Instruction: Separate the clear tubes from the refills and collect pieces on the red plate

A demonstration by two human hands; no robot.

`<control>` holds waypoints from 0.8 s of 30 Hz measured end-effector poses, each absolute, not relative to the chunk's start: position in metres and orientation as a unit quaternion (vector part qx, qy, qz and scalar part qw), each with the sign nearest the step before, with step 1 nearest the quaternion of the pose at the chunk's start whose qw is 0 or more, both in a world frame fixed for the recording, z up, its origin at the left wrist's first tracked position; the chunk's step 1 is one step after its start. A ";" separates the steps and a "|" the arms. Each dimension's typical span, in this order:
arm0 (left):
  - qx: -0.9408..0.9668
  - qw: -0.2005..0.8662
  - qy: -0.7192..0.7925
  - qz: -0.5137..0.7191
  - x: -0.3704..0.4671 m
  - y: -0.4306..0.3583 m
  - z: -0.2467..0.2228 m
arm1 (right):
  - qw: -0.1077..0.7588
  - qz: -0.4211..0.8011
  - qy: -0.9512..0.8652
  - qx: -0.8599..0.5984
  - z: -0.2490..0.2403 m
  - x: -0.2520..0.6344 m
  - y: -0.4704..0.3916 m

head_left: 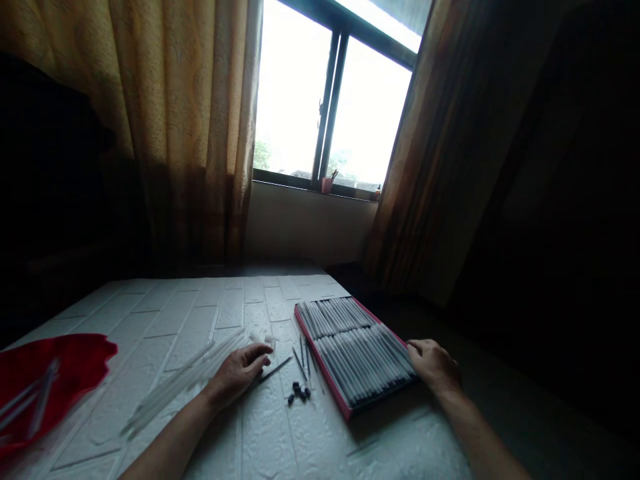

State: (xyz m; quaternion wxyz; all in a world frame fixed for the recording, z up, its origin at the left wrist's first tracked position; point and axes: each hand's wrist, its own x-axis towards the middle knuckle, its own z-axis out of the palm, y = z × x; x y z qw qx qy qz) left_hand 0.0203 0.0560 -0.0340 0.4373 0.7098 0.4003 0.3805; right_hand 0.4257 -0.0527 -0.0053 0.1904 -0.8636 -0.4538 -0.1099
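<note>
A shallow red-edged box [327, 381] rests at an angle on the table, packed with two rows of slim grey pen-like sticks [367, 363]. My right hand [434, 365] grips its right edge with curled fingers. To the left, my left hand [243, 372] hovers low or rests by small clear pieces [269, 341], thumb and fingers slightly apart, with nothing visible between them. Long clear tubes [185, 380] lie in a bundle beside my left forearm. Several thin dark rods [303, 357] and small black caps [299, 392] are scattered between my left hand and the box.
On the left, a red cloth or bag [75, 360] holds some clear tubes. The table [270, 433] has a white brick-pattern cover. Beyond it are curtains [190, 133] and a bright window [295, 87], with a pink cup [327, 185] on the sill.
</note>
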 end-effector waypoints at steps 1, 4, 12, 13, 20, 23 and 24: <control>0.701 0.443 0.403 0.386 0.020 0.056 -0.034 | 0.194 -0.112 -0.458 -0.860 -0.005 0.426 -0.053; 0.677 0.459 0.409 0.405 0.021 0.059 -0.035 | 0.211 -0.118 -0.482 -0.842 0.000 0.419 -0.052; 0.639 0.488 0.439 0.400 0.023 0.061 -0.024 | 0.380 -0.139 -0.665 -0.627 0.035 0.309 -0.040; 0.641 0.491 0.441 0.391 0.022 0.061 -0.019 | 0.383 -0.130 -0.684 -0.607 0.038 0.289 -0.038; 0.704 0.429 0.471 0.313 -0.015 0.065 0.029 | 0.427 -0.058 -0.725 -0.537 0.047 0.201 -0.006; 0.729 0.335 0.524 0.286 -0.047 0.066 0.039 | 0.457 -0.022 -0.720 -0.522 0.044 0.184 0.014; 0.737 0.298 0.541 0.276 -0.058 0.065 0.039 | 0.464 -0.011 -0.719 -0.517 0.041 0.180 0.020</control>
